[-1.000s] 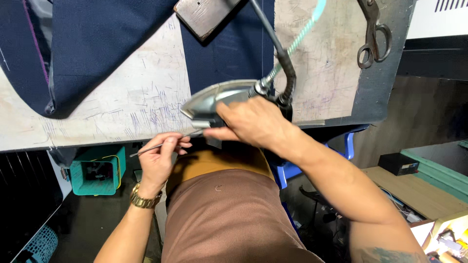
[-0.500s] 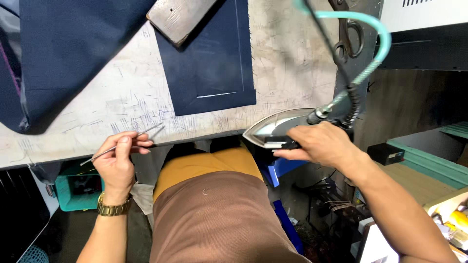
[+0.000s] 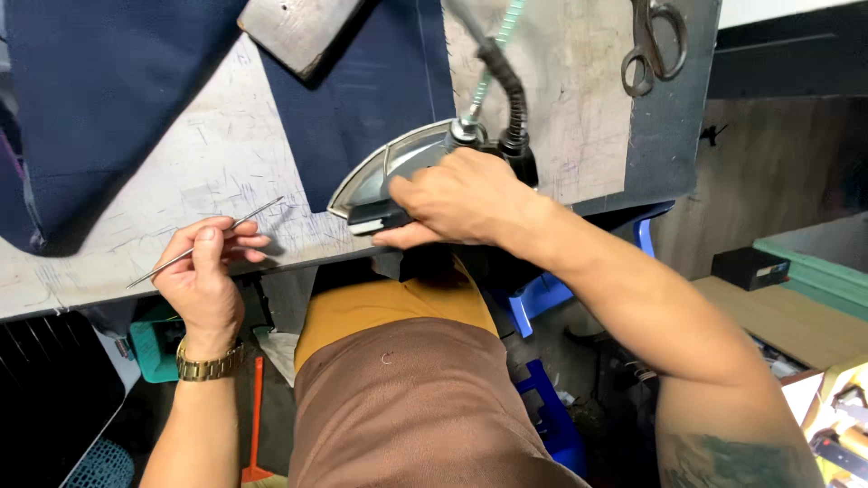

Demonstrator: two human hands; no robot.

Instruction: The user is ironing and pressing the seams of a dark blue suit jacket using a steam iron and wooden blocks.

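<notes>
My right hand (image 3: 457,201) grips the handle of a silver steam iron (image 3: 384,172), whose sole rests on the lower edge of a navy cloth panel (image 3: 366,99) on the worn white work table (image 3: 181,194). A black cable and a green hose (image 3: 493,68) rise from the iron's rear. My left hand (image 3: 203,276), with a gold watch on its wrist, pinches a thin metal awl (image 3: 203,239) at the table's near edge, to the left of the iron.
A larger navy garment (image 3: 90,99) covers the table's left. A grey block (image 3: 294,32) lies on the cloth at the top. Scissors (image 3: 653,41) lie at the far right. Below are a blue stool (image 3: 542,298), a green crate (image 3: 154,348) and a black box (image 3: 749,267).
My right hand swung the iron off the table to the right, then brought it back left onto the navy panel. My left hand kept hold of the awl near the table edge.
</notes>
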